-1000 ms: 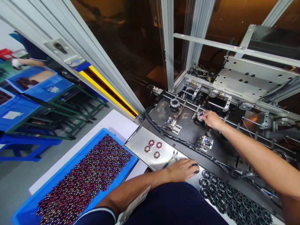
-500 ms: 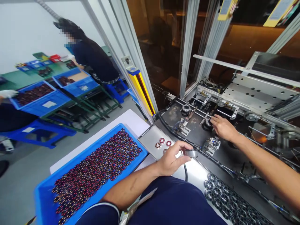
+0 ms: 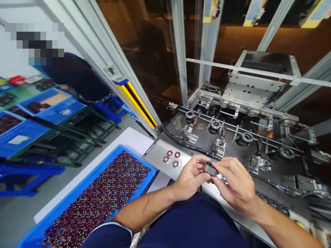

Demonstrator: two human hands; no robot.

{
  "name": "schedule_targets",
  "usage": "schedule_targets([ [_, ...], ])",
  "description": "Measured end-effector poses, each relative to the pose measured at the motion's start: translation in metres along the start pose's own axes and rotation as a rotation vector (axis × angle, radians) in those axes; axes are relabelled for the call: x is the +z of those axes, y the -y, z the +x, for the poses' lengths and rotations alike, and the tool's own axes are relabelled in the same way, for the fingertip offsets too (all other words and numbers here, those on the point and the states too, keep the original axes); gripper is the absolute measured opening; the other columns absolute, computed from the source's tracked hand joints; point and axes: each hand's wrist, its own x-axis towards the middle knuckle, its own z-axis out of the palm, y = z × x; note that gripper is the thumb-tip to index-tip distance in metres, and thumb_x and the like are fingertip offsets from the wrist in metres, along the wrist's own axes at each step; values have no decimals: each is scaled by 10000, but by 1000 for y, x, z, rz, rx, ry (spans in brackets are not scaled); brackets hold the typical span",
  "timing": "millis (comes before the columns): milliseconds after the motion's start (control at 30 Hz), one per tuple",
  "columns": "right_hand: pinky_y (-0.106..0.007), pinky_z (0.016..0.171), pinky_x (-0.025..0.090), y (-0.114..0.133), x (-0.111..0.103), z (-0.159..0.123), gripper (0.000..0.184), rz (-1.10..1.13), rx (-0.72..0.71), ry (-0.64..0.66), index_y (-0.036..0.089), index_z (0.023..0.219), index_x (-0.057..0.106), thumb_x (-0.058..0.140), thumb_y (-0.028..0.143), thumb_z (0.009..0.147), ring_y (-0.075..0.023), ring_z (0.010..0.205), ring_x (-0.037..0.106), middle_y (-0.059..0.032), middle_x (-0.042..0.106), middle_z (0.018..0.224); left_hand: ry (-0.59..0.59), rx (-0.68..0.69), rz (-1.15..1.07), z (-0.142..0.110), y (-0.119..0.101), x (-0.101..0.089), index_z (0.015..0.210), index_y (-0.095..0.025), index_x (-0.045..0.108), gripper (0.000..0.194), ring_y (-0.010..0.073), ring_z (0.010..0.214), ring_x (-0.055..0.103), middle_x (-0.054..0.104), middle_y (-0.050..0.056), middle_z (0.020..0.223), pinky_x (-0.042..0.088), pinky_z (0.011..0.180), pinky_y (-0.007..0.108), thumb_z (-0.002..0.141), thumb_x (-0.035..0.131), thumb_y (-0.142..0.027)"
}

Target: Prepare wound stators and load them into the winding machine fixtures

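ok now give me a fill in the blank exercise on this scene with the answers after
The left hand and the ____ hand both hold the small grey part. To the left of them, ____ small round pieces lie on the metal plate. The long tray packed with a mass of discs is coloured ____.
Missing words: right; four; blue.

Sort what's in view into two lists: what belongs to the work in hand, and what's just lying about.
In hand, or probably belonging:
- grey round part, held by left hand and right hand
- four small round parts on the metal plate
- the heap in the blue tray

Apparently just about:
- blue stool
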Motion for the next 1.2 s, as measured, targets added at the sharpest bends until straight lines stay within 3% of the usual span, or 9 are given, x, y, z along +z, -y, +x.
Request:
schedule_targets([
  [100, -374, 758, 533, 5, -14, -8, 407, -1, 144, 20, 154, 1239, 608, 688, 61, 850, -228, 917, 593, -112, 643, 967, -18, -109, -67, 4, 12, 7, 1137, -195, 532, 468, 107, 671, 643, 668, -1, 815, 515, 673, 236, 829, 777, -447],
  [233, -374, 947, 522, 9, -44, -7, 211, 239, 464, 284, 234, 1151, 696, 597, 250, 966, -221, 1133, 615, -108, 629, 1237, 70, -205, -129, 8, 21, 10, 1141, -186, 537, 495, 131, 645, 685, 704, 11, 775, 517, 642, 243, 824, 771, -487],
  [367, -361, 1034, 470, -1, -63, -1, 332, 485, 693, 427, 251, 881, 777, 503, 380, 1017, -231, 1289, 559, -60, 632, 1341, 184, -205, -123, 10, 20, 11, 1161, -192, 555, 443, 139, 671, 721, 732, 29, 828, 533, 648, 238, 855, 754, -443],
  [667, -374, 1161, 375, -16, -73, -8, 386, 745, 618, 714, 195, 977, 734, 448, 449, 1031, -236, 1419, 451, -74, 478, 1544, 299, -201, 76, 13, 15, 17, 1226, -204, 584, 432, 163, 817, 702, 689, 90, 1081, 582, 738, 303, 884, 713, -434],
  [767, -430, 1211, 323, -61, -90, -9, 383, 587, 614, 687, 213, 1028, 726, 440, 468, 1023, -253, 1458, 407, -64, 410, 1594, 291, -81, 564, 11, 38, 9, 1365, -187, 465, 487, 192, 933, 703, 694, 131, 1135, 567, 838, 328, 965, 592, -435],
  [867, -460, 1249, 254, -146, -108, -11, 413, 140, 600, 583, 217, 1067, 726, 435, 502, 996, -277, 1483, 363, -62, 348, 1624, 463, 40, 1148, 4, 79, -5, 1254, -178, 577, 321, 219, 1048, 668, 687, 134, 1160, 527, 927, 345, 991, 551, -359],
  [1000, -513, 1220, 316, -256, -110, -23, 378, -156, 645, 603, 165, 904, 746, 491, 444, 921, -354, 1442, 411, -142, 480, 1508, 721, 58, 1326, -8, 137, -23, 1146, -219, 675, 236, 250, 988, 666, 684, 115, 1117, 517, 866, 359, 922, 656, -291],
  [1100, -507, 1207, 347, -294, -99, -37, 313, -191, 640, 660, 155, 846, 750, 525, 370, 878, -361, 1430, 423, -148, 515, 1468, 807, 52, 1426, -15, 162, -28, 1223, -252, 641, 283, 251, 977, 650, 652, 124, 1153, 502, 857, 370, 941, 622, -272],
  [1200, -482, 1218, 339, -303, -92, -47, 307, -212, 609, 709, 154, 906, 761, 515, 335, 878, -338, 1438, 416, -145, 509, 1476, 858, 45, 1494, -20, 172, -29, 1270, -271, 604, 308, 251, 987, 633, 626, 129, 1186, 487, 880, 387, 963, 589, -294],
])
